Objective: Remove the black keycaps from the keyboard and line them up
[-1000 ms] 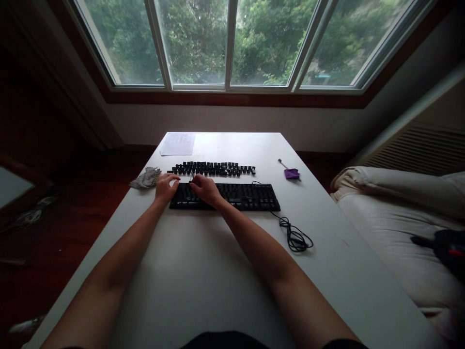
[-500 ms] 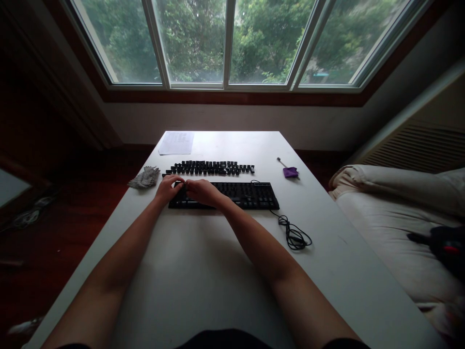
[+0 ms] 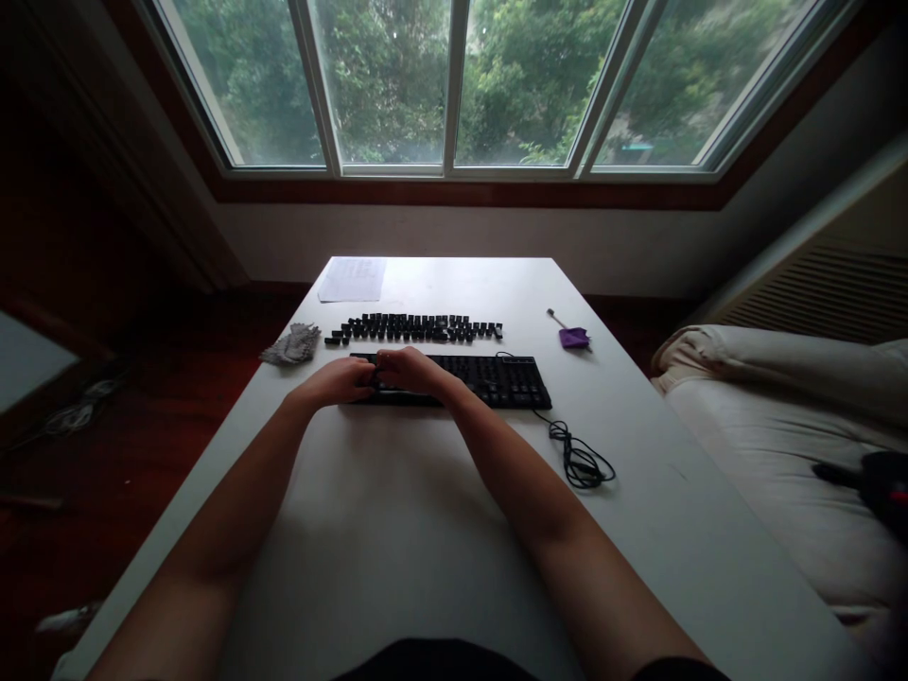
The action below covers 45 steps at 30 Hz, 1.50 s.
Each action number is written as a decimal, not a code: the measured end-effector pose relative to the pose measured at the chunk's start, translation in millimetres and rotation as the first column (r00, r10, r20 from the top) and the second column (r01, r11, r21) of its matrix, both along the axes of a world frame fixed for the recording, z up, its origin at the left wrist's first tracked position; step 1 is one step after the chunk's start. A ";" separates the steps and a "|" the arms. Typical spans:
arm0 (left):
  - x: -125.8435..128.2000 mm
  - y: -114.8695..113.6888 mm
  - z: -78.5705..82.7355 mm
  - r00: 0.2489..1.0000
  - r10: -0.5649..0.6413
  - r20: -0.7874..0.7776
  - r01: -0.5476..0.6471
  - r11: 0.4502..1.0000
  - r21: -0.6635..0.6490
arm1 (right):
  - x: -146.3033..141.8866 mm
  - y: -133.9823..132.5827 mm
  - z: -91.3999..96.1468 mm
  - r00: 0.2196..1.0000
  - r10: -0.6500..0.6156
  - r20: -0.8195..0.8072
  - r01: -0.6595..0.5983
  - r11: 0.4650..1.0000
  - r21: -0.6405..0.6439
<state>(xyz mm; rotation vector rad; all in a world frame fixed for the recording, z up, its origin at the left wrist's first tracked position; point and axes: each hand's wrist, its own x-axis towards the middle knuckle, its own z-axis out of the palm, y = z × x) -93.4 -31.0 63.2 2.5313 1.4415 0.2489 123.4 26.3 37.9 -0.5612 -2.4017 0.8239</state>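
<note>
A black keyboard (image 3: 497,380) lies across the white table, and both hands are over its left end. My left hand (image 3: 341,380) covers the left edge with its fingers drawn together, the fingertips meeting those of the other hand. Just beside it, my right hand (image 3: 412,369) is curled with bent fingers over the keys. Whatever the fingertips pinch is too small and dark to make out. Behind the keyboard stand several loose black keycaps (image 3: 418,328) in uneven rows. The keyboard's coiled cable (image 3: 585,465) rests to the right.
A crumpled grey cloth (image 3: 292,344) lies at the table's left edge. Sheets of paper (image 3: 353,280) are at the back left. On the right are a purple cloth (image 3: 574,338) and a thin stick with a small dark tip (image 3: 551,314). A pale sofa (image 3: 752,426) adjoins the right side.
My left hand has moved from the keyboard's upper left corner toward me and right, closing its fingers beside my right hand. My right hand stays over the keys. The view has shifted slightly.
</note>
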 end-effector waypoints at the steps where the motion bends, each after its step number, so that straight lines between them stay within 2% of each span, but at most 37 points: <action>1: 1.1 0.6 -2.6 1.000 0.001 -0.010 -0.001 1.000 -0.009 | 0.6 -0.3 0.3 1.000 0.003 -0.006 -0.003 1.000 -0.001; 3: 2.3 2.2 -6.6 1.000 -0.004 -0.026 0.003 1.000 -0.022 | 2.2 1.0 -1.7 1.000 0.016 -0.023 -0.017 0.999 -0.038; 5: 2.8 3.1 -8.3 0.999 0.015 -0.038 -0.015 1.000 -0.014 | 4.5 4.8 -7.2 0.998 0.023 -0.054 -0.032 0.986 -0.165; 6: 3.1 3.3 -8.4 0.999 0.025 -0.046 -0.025 1.000 -0.007 | 5.9 7.3 -10.7 0.997 0.022 -0.076 -0.041 0.964 -0.262; 8: 4.0 3.2 -7.8 0.997 0.032 -0.063 -0.032 0.999 0.002 | 9.2 12.0 -17.3 0.992 0.012 -0.126 -0.068 0.887 -0.457; 10: 4.9 3.0 -7.3 0.998 0.011 -0.070 -0.011 1.000 0.013 | 12.2 15.2 -21.4 0.986 0.001 -0.167 -0.097 0.818 -0.566; 11: 5.3 3.1 -7.4 0.998 0.000 -0.066 0.001 1.000 0.023 | 13.3 16.0 -22.1 0.983 -0.002 -0.184 -0.107 0.805 -0.583; 16: 5.0 4.8 -11.4 1.000 0.029 -0.001 -0.029 0.994 0.105 | 14.9 14.7 -16.8 0.975 -0.034 -0.219 -0.097 0.825 -0.556; 26: 4.8 11.1 -28.4 0.984 0.078 0.159 -0.102 0.983 0.152 | 16.1 14.0 -9.5 0.978 -0.069 -0.199 -0.038 0.872 -0.487; 30: 5.8 15.1 -38.6 0.978 0.084 0.190 -0.119 0.975 0.185 | 14.0 16.8 -12.9 0.966 -0.113 -0.233 -0.023 0.860 -0.510; 33: 5.2 17.7 -42.8 0.954 0.127 0.272 -0.183 0.964 0.191 | 13.0 19.4 -15.9 0.958 -0.158 -0.241 0.004 0.844 -0.537; 45: -3.5 22.7 -47.5 0.838 0.209 0.505 -0.298 0.949 0.101 | 11.8 23.5 -20.1 0.929 -0.194 -0.316 -0.045 0.786 -0.617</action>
